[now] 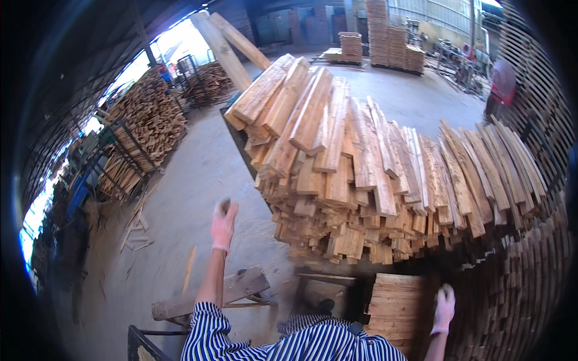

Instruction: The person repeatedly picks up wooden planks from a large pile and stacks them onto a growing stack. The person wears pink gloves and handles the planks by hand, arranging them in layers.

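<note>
My left hand [223, 227], in a pinkish glove with darker fingertips, is held out over the concrete floor to the left of a big stack of wooden boards [355, 162]. Its fingers are a little blurred and loosely bent, with a gap at the thumb, and no object shows in it. Low on the right, my right hand [444, 310], gloved in the same way, hangs beside a flat layer of light boards [394, 310]. Its fingers are bent but apart, and it appears to hold nothing. Between hand and boards a dark gap shows.
A thick wooden beam [211, 295] lies low on the left near a black metal frame [141, 343]. Two long planks [224, 48] slant up behind the stack. Woodpiles [144, 126] stand at the left, board stacks [387, 45] at the back, and rows of slats [512, 301] at the right.
</note>
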`<state>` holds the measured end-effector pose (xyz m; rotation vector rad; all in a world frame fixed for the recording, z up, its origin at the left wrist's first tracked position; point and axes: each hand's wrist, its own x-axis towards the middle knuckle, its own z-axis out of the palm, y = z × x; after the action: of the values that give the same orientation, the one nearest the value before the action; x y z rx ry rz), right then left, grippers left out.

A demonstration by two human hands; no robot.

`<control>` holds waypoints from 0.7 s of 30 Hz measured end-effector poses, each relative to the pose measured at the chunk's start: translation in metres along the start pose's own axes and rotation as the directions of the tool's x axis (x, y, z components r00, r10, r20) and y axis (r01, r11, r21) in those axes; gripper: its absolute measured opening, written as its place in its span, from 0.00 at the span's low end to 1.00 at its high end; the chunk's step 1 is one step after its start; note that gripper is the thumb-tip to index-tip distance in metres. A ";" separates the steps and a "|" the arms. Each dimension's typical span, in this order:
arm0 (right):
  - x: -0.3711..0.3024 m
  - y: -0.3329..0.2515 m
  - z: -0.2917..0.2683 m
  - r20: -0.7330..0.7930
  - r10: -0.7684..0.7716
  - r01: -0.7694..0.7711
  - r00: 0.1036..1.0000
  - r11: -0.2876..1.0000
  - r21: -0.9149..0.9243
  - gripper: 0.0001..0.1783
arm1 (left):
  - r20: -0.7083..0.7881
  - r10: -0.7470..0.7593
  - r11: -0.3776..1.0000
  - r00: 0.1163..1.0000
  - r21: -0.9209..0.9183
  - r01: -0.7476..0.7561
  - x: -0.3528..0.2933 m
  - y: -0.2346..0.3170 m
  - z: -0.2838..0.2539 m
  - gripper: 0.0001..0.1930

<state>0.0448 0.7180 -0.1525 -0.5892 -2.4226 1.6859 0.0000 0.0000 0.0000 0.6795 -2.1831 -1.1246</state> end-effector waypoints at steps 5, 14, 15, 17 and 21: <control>0.067 -0.220 0.099 0.316 -0.394 0.353 0.863 0.918 0.181 0.24 | -0.142 0.150 0.860 0.978 -0.469 -0.200 0.080 0.139 0.061 0.41; 0.075 -0.381 0.295 0.268 -0.898 0.919 0.350 0.273 -0.285 0.37 | -0.436 0.190 0.814 0.880 -0.432 -0.389 0.190 0.200 0.111 0.35; 0.085 -0.376 0.298 0.371 -0.819 0.898 0.437 0.373 -0.234 0.38 | -0.457 0.158 0.809 0.875 -0.448 -0.380 0.187 0.203 0.132 0.32; 0.095 -0.372 0.301 0.568 -0.621 0.804 0.540 0.580 -0.130 0.42 | -0.473 0.203 0.835 0.857 -0.373 -0.404 0.165 0.227 0.151 0.29; 0.123 -0.360 0.297 0.587 -0.638 0.758 0.499 0.649 0.060 0.42 | -0.367 0.501 0.829 0.784 -0.058 -0.556 0.122 0.277 0.169 0.29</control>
<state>-0.2509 0.3992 0.0570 0.9712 -2.6127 1.3214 -0.2495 0.1531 0.1855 0.1371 -1.7911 -0.7994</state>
